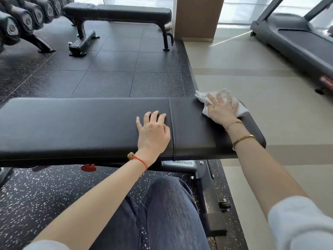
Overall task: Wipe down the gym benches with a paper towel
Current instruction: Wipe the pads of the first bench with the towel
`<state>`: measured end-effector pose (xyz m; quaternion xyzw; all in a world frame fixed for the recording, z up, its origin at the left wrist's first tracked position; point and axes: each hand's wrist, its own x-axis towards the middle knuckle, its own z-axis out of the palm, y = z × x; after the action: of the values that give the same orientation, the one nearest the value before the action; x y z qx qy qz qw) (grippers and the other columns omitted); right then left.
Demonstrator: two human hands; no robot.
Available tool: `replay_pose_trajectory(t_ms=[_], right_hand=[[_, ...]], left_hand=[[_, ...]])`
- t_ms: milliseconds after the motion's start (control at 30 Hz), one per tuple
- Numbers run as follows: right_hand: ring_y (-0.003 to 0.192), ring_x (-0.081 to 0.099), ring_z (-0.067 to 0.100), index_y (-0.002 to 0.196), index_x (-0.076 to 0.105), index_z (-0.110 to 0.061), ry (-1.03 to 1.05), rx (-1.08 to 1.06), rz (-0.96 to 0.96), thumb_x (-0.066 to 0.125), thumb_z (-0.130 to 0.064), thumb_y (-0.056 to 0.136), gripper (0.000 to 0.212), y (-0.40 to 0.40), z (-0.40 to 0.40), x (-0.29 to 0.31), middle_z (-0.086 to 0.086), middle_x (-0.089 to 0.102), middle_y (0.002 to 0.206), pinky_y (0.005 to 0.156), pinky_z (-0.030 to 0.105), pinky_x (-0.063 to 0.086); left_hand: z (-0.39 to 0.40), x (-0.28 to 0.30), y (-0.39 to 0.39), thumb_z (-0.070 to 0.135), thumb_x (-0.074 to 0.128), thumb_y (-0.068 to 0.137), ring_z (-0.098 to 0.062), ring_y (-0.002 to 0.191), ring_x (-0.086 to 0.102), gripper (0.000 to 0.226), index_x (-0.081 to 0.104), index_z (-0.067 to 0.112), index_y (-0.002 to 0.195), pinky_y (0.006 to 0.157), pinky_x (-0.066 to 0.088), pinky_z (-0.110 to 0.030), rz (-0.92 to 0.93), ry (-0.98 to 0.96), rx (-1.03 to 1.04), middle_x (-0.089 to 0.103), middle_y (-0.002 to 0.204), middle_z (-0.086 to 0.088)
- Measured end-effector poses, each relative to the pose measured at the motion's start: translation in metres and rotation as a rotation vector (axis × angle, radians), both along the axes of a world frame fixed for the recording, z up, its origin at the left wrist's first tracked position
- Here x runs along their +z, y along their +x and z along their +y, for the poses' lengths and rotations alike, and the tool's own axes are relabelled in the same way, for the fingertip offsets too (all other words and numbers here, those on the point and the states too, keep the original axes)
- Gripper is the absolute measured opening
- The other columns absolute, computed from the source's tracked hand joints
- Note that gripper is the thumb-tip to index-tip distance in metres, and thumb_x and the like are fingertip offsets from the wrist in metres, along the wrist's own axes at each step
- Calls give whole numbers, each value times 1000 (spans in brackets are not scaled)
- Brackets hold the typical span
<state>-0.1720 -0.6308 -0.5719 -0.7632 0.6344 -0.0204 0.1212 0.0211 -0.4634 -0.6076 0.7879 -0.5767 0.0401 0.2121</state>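
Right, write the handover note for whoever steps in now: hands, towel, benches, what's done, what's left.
Right hand: flat, pressing the paper towel on the far right end of the near bench.
Left hand: open, resting on the near bench beside the seam, holding nothing.
Done: cannot tell how much of the pad has been wiped.
Left: the rest of the near bench, then the far bench by the dumbbell rack.

"nautilus" on bench frame (182, 165)

Bright window daylight from behind; wide-angle edge distortion; sharp.
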Motion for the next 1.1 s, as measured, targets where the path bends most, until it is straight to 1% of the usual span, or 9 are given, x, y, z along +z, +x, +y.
replay_pose_trajectory(t_ms=[100, 233, 400, 567, 667, 733, 900, 967, 1100], right_hand=[[150, -6, 37, 152, 12, -48, -4, 137, 2, 24, -42, 102, 52, 1, 16, -3, -7, 5, 166, 118, 58, -9], [151, 2, 32, 151, 15, -50, -123, 243, -9, 26, -38, 103, 51, -27, 49, -15, -7, 9, 165, 118, 54, -5], [151, 0, 32, 152, 17, -48, -94, 36, 3, 26, -38, 102, 51, -60, 28, -11, -4, 10, 165, 120, 53, -2], [150, 3, 37, 152, 21, -43, -21, -31, -16, 23, -44, 103, 50, -18, -17, 1, -4, 12, 165, 119, 56, -3], [148, 8, 38, 152, 20, -41, -34, 68, 26, 21, -43, 102, 50, 17, -11, 2, -6, 19, 161, 117, 58, 3], [148, 9, 37, 153, 18, -41, -71, 164, 24, 24, -41, 103, 51, 28, 11, -1, -8, 17, 162, 118, 58, 2], [151, 1, 29, 152, 13, -48, -142, 372, -25, 27, -40, 103, 52, 6, 76, -13, -12, 12, 164, 121, 53, -3], [151, 1, 25, 152, 14, -49, -170, 353, -15, 27, -39, 103, 52, -21, 86, -17, -11, 13, 164, 121, 51, -1], [151, 4, 27, 152, 17, -48, -161, 145, 0, 28, -35, 103, 51, -64, 67, -12, -8, 14, 164, 120, 53, 4]], left_hand=[[0, 0, 0, 27, 43, 93, -23, 135, 38, 43, 54, 25, 134, 115, 22, -58, -5, -14, 1, 50, 142, 0], [1, -3, 4, 26, 45, 94, -23, 137, 38, 42, 54, 25, 135, 116, 21, -56, 19, -42, -7, 50, 143, 0], [2, -2, 4, 25, 45, 94, -24, 137, 37, 43, 54, 24, 136, 117, 19, -57, 21, -36, -5, 50, 144, -2], [1, 0, 2, 26, 44, 94, -24, 137, 37, 43, 53, 25, 136, 116, 21, -58, 4, -17, 6, 50, 143, -1], [1, 1, 1, 25, 46, 92, -23, 135, 40, 42, 56, 25, 133, 115, 23, -58, -4, -26, 13, 52, 141, 0], [1, 1, 1, 26, 46, 92, -23, 134, 40, 42, 57, 25, 132, 115, 23, -57, -1, -28, 16, 53, 141, 1], [2, 1, 2, 26, 47, 92, -22, 135, 40, 42, 57, 26, 132, 115, 23, -56, 5, -31, 5, 52, 141, 1], [3, 2, 3, 26, 47, 92, -22, 135, 40, 42, 57, 26, 133, 115, 22, -55, 13, -31, -3, 52, 142, 1], [4, 2, 3, 26, 47, 93, -22, 136, 39, 41, 57, 26, 133, 116, 21, -55, 27, -36, -13, 52, 142, 1]])
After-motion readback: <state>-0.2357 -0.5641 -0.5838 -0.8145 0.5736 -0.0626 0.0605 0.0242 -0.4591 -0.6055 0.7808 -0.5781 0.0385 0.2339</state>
